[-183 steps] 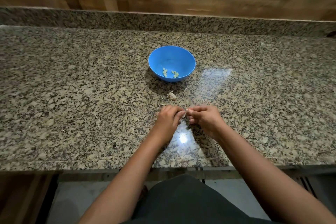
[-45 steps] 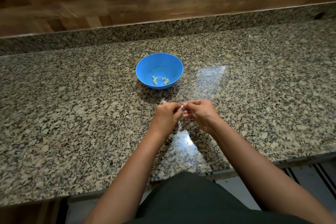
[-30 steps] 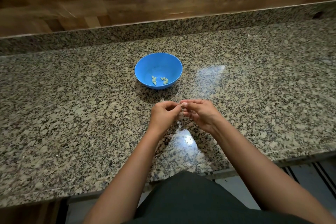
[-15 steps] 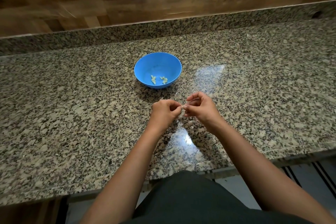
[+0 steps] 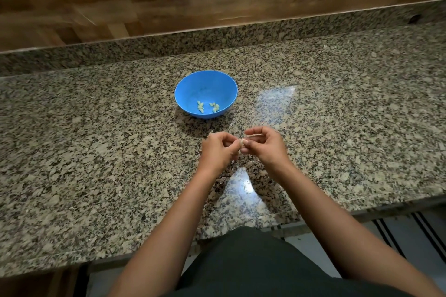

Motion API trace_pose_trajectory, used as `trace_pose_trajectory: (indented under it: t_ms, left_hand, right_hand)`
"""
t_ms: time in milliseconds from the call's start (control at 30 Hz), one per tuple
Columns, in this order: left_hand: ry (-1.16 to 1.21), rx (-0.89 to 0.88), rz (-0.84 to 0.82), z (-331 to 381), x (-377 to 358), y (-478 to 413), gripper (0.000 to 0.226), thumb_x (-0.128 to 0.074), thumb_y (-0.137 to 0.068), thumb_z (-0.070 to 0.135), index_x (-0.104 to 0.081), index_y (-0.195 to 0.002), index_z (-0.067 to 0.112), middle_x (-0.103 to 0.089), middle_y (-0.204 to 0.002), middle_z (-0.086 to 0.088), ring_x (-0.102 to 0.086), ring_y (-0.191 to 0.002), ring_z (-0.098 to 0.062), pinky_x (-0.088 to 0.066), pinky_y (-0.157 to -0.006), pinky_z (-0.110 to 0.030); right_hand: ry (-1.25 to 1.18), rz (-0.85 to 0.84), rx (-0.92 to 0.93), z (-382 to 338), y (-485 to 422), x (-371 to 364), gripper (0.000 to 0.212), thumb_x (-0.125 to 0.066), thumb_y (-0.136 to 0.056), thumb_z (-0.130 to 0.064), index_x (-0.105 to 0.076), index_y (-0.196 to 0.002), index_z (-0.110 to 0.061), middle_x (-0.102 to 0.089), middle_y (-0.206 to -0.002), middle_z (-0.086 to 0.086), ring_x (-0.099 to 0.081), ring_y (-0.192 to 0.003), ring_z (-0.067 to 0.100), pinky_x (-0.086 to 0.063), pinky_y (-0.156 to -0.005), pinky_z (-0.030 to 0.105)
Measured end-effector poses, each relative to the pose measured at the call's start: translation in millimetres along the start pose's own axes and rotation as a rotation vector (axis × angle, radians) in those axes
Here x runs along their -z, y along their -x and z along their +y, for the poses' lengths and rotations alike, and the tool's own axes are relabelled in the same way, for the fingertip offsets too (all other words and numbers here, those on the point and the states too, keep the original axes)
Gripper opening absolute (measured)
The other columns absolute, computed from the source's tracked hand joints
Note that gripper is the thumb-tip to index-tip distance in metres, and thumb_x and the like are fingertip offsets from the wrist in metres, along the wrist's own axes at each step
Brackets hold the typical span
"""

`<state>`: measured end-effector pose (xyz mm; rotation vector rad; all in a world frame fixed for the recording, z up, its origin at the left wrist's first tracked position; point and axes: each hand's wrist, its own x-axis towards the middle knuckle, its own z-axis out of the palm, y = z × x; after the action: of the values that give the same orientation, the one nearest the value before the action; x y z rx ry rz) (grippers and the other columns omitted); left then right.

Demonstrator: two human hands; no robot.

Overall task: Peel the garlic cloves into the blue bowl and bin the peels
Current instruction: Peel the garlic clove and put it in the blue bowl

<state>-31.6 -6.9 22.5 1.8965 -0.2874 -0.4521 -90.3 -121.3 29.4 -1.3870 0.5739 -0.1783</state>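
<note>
Blue bowl (image 5: 193,87): round, smooth, plastic-looking, standing on a polished speckled granite countertop (image 5: 96,140). A wood-grain wall panel (image 5: 193,2) rises behind the bowl. On the near part of the bowl floor lie several small, pale peeled cloves (image 5: 200,106) in two clusters. Just in front of the bowl, the left hand (image 5: 217,149) and right hand (image 5: 264,146) meet at the fingertips. Both have curled fingers pinching one small off-white garlic clove (image 5: 241,143). Its skin detail is too small to resolve.

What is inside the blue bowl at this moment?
The blue bowl holds a few pale peeled garlic cloves in two small clusters near its front wall. Nothing covers its inside.
</note>
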Motion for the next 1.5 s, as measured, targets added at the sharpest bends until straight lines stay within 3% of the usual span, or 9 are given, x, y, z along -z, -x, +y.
trace_pose_trajectory:
  t_ms: [233, 433, 567, 700, 833, 1033, 1267, 1500]
  left_hand:
    - [-0.101, -0.038, 0.074, -1.6, -8.1, -0.8, 0.014, -0.066, -0.086, 0.022, -0.065, -0.091, 0.009, -0.068, -0.076, -0.003, -0.062, -0.062, -0.009, -0.048, -0.053, -0.014]
    - [0.136, 0.095, 0.06, -0.3, -9.1, -6.1, 0.012, -0.065, -0.088, 0.018, -0.063, -0.085, 0.006, -0.064, -0.069, -0.004, -0.059, -0.057, -0.013, -0.052, -0.058, -0.028]
    - [0.073, 0.059, 0.045, 1.0, -7.4, -8.8, 0.005, -0.066, -0.086, 0.017, -0.064, -0.085, 0.012, -0.067, -0.078, -0.006, -0.064, -0.069, -0.017, -0.056, -0.07, -0.037]
    - [-0.12, -0.088, 0.024, 6.4, -8.2, -8.4, 0.01, -0.069, -0.083, 0.017, -0.067, -0.092, 0.013, -0.068, -0.082, 0.0, -0.063, -0.073, -0.007, -0.051, -0.065, -0.013]
    - [-0.249, -0.189, 0.071, 8.1, -7.1, -11.0, 0.01, -0.07, -0.083, 0.018, -0.071, -0.089, 0.01, -0.066, -0.076, 0.003, -0.057, -0.065, 0.0, -0.044, -0.06, -0.004]
    - [-0.187, -0.112, 0.063, 7.3, -8.6, -15.5, 0.009, -0.07, -0.083, 0.02, -0.071, -0.084, 0.011, -0.068, -0.073, 0.0, -0.062, -0.065, -0.01, -0.051, -0.064, -0.018]
    - [0.125, 0.09, 0.007, 3.4, -5.0, -20.6, 0.006, -0.068, -0.083, 0.011, -0.066, -0.08, 0.007, -0.068, -0.074, -0.01, -0.065, -0.065, -0.021, -0.057, -0.075, -0.046]
    - [0.073, 0.103, 0.084, 1.4, -3.8, -16.9, 0.006, -0.067, -0.084, 0.013, -0.064, -0.081, 0.009, -0.067, -0.076, -0.007, -0.065, -0.066, -0.019, -0.058, -0.075, -0.042]
  right_hand:
    - [-0.228, 0.022, -0.112, 0.0, -1.7, -2.4, 0.016, -0.056, -0.085, 0.011, -0.059, -0.1, 0.008, -0.063, -0.085, 0.014, -0.064, -0.075, 0.017, -0.056, -0.068, 0.021]
    - [-0.507, 0.013, -0.277, -7.5, -7.9, 2.9, 0.023, -0.052, -0.084, 0.015, -0.056, -0.106, 0.01, -0.064, -0.086, 0.017, -0.065, -0.073, 0.021, -0.056, -0.069, 0.025]
    - [-0.54, 0.011, -0.313, -9.3, -11.4, 6.3, 0.024, -0.054, -0.082, 0.016, -0.057, -0.105, 0.009, -0.064, -0.088, 0.019, -0.065, -0.074, 0.022, -0.058, -0.065, 0.024]
    - [-0.495, 0.012, -0.314, -10.5, -14.4, 9.7, 0.019, -0.057, -0.081, 0.015, -0.06, -0.097, 0.006, -0.064, -0.083, 0.015, -0.066, -0.07, 0.019, -0.058, -0.062, 0.021]
    - [-0.491, -0.017, -0.318, -9.8, -18.0, 14.2, 0.013, -0.053, -0.083, 0.017, -0.062, -0.086, 0.008, -0.065, -0.078, 0.017, -0.068, -0.064, 0.019, -0.058, -0.063, 0.022]
    - [-0.33, -0.02, -0.248, -8.3, -22.6, 11.9, 0.01, -0.056, -0.081, 0.015, -0.062, -0.082, 0.007, -0.065, -0.077, 0.016, -0.067, -0.066, 0.018, -0.056, -0.071, 0.026]
    - [-0.356, -0.066, -0.256, -10.1, -22.9, 11.0, 0.012, -0.056, -0.083, 0.014, -0.06, -0.09, 0.005, -0.065, -0.076, 0.015, -0.065, -0.062, 0.019, -0.058, -0.061, 0.024]
    - [-0.447, -0.1, -0.277, -9.4, -22.1, 10.6, 0.016, -0.053, -0.084, 0.014, -0.058, -0.094, 0.002, -0.063, -0.081, 0.015, -0.064, -0.065, 0.019, -0.057, -0.065, 0.026]
